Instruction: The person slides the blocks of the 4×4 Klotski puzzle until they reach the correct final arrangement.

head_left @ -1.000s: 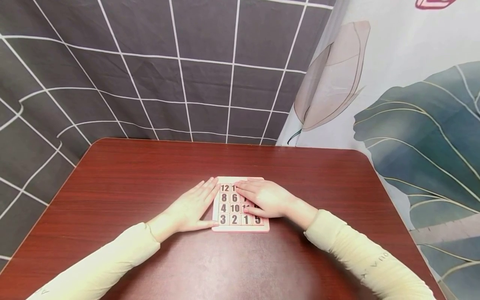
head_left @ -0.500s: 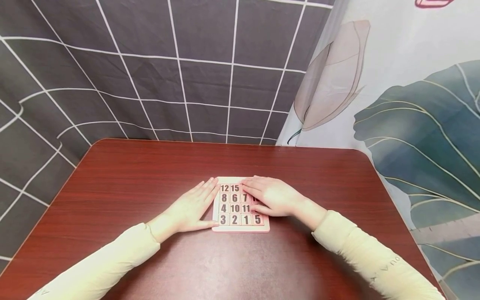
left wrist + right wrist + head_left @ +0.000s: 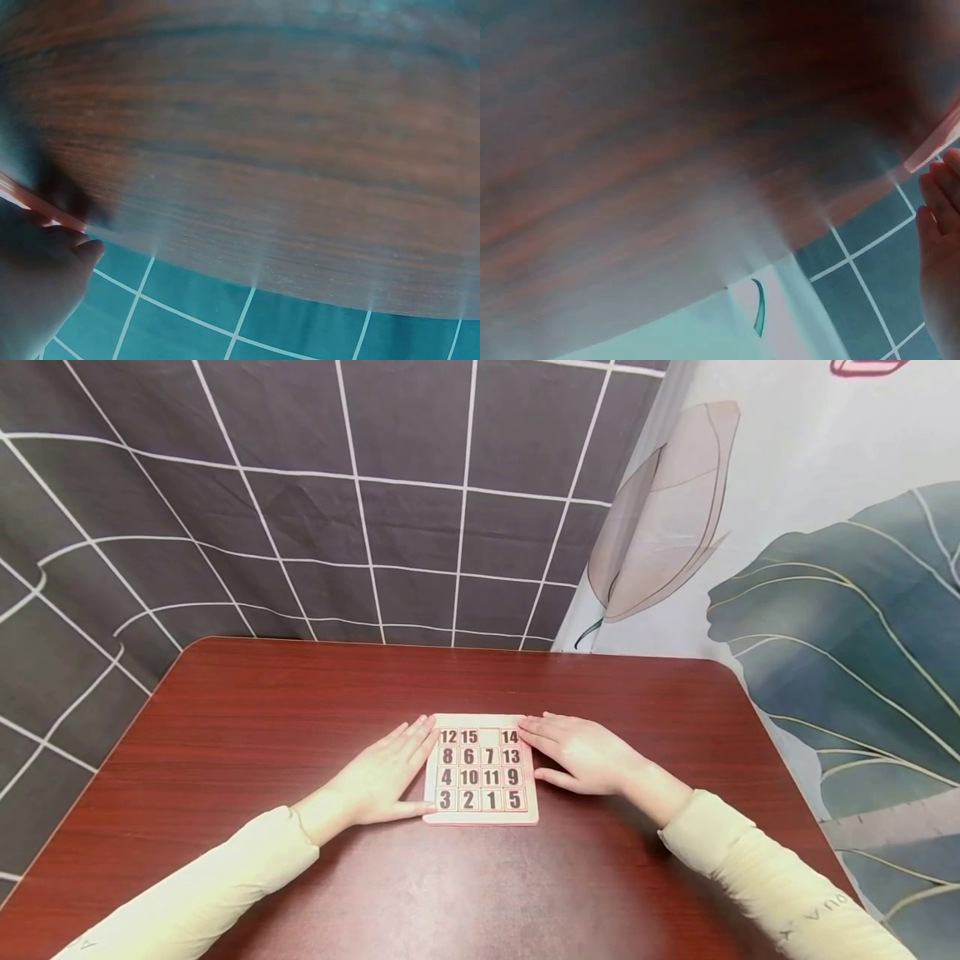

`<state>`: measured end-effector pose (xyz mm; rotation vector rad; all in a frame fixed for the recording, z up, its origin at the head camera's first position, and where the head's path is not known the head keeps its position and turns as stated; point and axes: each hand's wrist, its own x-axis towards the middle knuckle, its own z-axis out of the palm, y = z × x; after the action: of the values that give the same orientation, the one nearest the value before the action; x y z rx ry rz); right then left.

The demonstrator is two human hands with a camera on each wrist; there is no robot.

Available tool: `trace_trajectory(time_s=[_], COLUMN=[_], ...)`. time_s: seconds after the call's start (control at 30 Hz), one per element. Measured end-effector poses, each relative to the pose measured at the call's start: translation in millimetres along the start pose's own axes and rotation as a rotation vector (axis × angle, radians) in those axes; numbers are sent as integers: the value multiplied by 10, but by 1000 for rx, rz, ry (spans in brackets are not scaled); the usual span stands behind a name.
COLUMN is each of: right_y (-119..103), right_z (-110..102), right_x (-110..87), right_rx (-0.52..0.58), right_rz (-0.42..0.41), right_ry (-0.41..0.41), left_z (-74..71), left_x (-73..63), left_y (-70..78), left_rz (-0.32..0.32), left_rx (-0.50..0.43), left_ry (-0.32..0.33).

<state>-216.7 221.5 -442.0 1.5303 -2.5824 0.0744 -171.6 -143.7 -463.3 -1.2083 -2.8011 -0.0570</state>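
Observation:
A flat number sliding puzzle (image 3: 481,777) with a pale pink frame lies on the table in the head view. Its numbered tiles sit in rows, and one gap shows in the top row between 15 and 14. My left hand (image 3: 378,775) lies along the left side of the frame, fingers straight and thumb at the lower left corner. On the other side, my right hand (image 3: 585,756) has its fingertips at the frame's right edge, fingers extended. Both wrist views catch only part of each hand beside the puzzle's edge.
The reddish-brown wooden table (image 3: 300,693) has rounded far corners. Behind it hangs a dark grey cloth (image 3: 300,510) with a white grid. A white curtain (image 3: 780,468) with large leaf prints hangs at the right.
My right hand has drawn back to the right from over the tiles to the frame's edge, uncovering the right-hand columns. The left hand and the puzzle have stayed in place.

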Motion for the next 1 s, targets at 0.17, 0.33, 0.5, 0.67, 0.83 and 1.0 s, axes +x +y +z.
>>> trace_trajectory(time_s=[0.17,0.33,0.5,0.67,0.83,1.0], right_y=[-16,-50,-85,-116,-143,-173], right_z=[42,73,88,90,60,40], right_x=[-13,62,170,231,198,76], right_rx=[-3,6,19,4,2,-5], right_rz=[-7,-17,-30,-28,-25,-51], right_ry=[2,9,0,-31,-14,26], left_z=[-17,-31,-38,-38,-33,-31], left_x=[-1,5,7,10,8,2], left_y=[7,14,14,15,18,15], left_rz=[-2,-10,-14,-17,-12,-6], left_rx=[-12,-23,-26,-27,-23,-17], left_ry=[1,-13,-24,-27,-14,-1])
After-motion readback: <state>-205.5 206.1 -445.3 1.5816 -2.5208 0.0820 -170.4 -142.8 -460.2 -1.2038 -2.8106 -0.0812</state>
